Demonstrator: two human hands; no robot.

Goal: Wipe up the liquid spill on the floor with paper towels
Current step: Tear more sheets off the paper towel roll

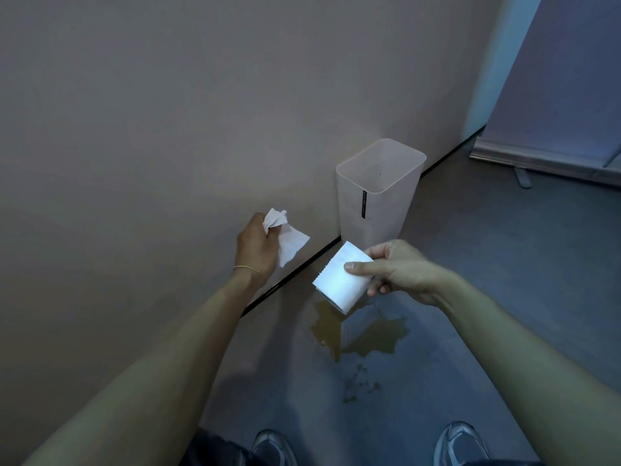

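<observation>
Two bare hands are held up over a grey floor (497,270), beside a plain wall (168,112). The left hand (257,242) has its fingers curled tight round a torn, crumpled paper towel sheet (292,243), with one flat corner of the sheet hanging out to the right. A thin gold bracelet (248,269) circles that wrist. The right hand (396,269) grips a white paper towel roll (339,279), thumb pressed across its side and fingers wrapped round its right end; the roll tilts down to the left, and a perforated edge shows along its left side. Below the roll, a brownish-yellow liquid spill (366,334) lies on the floor, with small splashes trailing toward the near side. It sits between the person's grey shoes (460,442) at the near edge and a translucent white waste bin (376,200), which stands upright against the wall on the far side. A banner stand (537,163) rests at the far right.
</observation>
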